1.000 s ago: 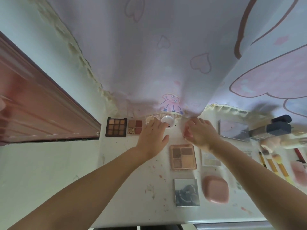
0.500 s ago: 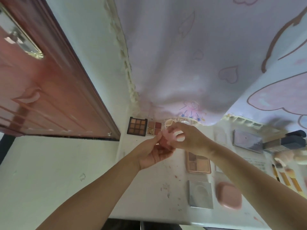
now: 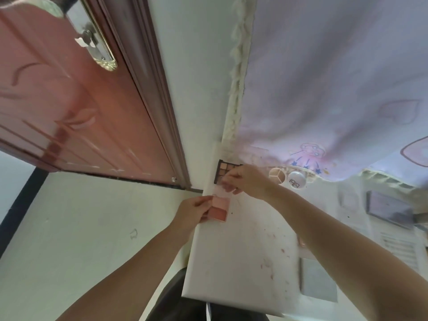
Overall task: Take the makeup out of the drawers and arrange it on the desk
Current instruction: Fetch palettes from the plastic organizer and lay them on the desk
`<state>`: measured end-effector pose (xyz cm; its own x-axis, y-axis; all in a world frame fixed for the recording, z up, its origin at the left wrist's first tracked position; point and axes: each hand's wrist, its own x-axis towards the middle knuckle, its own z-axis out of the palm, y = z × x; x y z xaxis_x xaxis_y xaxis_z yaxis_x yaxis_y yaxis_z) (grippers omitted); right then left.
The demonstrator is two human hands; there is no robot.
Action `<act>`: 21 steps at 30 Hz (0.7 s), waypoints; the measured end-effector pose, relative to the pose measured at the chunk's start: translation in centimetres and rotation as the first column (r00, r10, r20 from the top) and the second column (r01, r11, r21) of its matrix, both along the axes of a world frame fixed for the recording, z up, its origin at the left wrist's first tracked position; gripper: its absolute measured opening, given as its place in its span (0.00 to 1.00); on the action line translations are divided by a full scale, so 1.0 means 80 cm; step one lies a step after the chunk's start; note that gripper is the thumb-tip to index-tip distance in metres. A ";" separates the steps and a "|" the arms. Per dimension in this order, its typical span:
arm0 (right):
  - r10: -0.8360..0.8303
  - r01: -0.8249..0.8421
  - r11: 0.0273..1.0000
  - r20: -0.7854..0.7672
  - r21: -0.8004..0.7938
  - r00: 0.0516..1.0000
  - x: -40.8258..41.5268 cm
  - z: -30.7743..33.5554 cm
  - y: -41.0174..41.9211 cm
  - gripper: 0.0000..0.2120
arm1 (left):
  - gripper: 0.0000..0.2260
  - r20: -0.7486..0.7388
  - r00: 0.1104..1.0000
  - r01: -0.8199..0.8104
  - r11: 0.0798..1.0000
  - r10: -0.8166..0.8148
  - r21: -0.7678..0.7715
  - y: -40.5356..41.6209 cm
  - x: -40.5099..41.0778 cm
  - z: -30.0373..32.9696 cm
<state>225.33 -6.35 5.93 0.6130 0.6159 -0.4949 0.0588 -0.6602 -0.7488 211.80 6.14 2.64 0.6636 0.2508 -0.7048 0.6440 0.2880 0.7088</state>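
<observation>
Pink blush palette (image 3: 218, 208), open, with a paler pan above a deeper coral one, sits at the left edge of the white tabletop (image 3: 245, 251). The left hand (image 3: 193, 212) grips its left side, fingers curled round the case. The right hand (image 3: 243, 183) pinches the palette's translucent pink lid (image 3: 223, 191) at the far end, fingers bent over it. Just behind the right hand lies a dark eyeshadow palette (image 3: 222, 169) with rows of tan pans, partly hidden by the fingers. To its right are a round compact (image 3: 277, 175) with sectioned beige powder and a white round jar (image 3: 297, 179) with lettering on top, the two just beside each other. A grey square compact (image 3: 318, 284) lies near the tabletop's front edge, under the right forearm. A dark-framed rectangular palette (image 3: 389, 210) rests far right, blurred. A pale lilac cloth (image 3: 335, 77) with heart outlines and a cartoon figure hangs behind the tabletop. A reddish wooden door (image 3: 69, 100) with a brass handle plate stands to the left.
</observation>
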 end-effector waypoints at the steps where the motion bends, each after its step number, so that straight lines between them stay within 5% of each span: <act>1: 0.016 -0.015 1.000 0.041 -0.018 0.999 -0.001 -0.001 0.005 0.11 | 0.12 0.003 1.000 0.019 0.994 -0.020 0.107 0.003 0.000 -0.005; 4: 0.085 -0.075 0.994 0.135 -0.078 0.987 -0.005 -0.002 0.015 0.12 | 0.13 -0.013 0.995 0.101 0.946 -0.102 0.308 0.007 0.002 -0.012; 9: 0.118 -0.099 0.989 0.181 -0.111 0.976 -0.010 0.000 0.017 0.13 | 0.14 -0.007 0.982 0.177 0.914 -0.187 0.366 0.008 0.007 -0.019; 15: -0.088 0.112 0.991 0.285 -0.069 0.954 -0.001 0.029 -0.068 0.09 | 0.10 0.077 0.982 0.088 0.771 -0.174 0.630 -0.008 -0.002 0.008; 18: -0.004 0.079 0.975 0.337 -0.209 0.942 -0.003 0.028 -0.154 0.08 | 0.09 0.244 0.931 0.060 0.775 -0.270 0.629 -0.050 -0.009 0.026; 21: 0.249 -0.061 0.858 0.309 -0.510 0.918 -0.017 0.011 -0.221 0.14 | 0.10 0.239 0.810 0.310 0.737 -0.535 0.600 -0.122 -0.005 0.022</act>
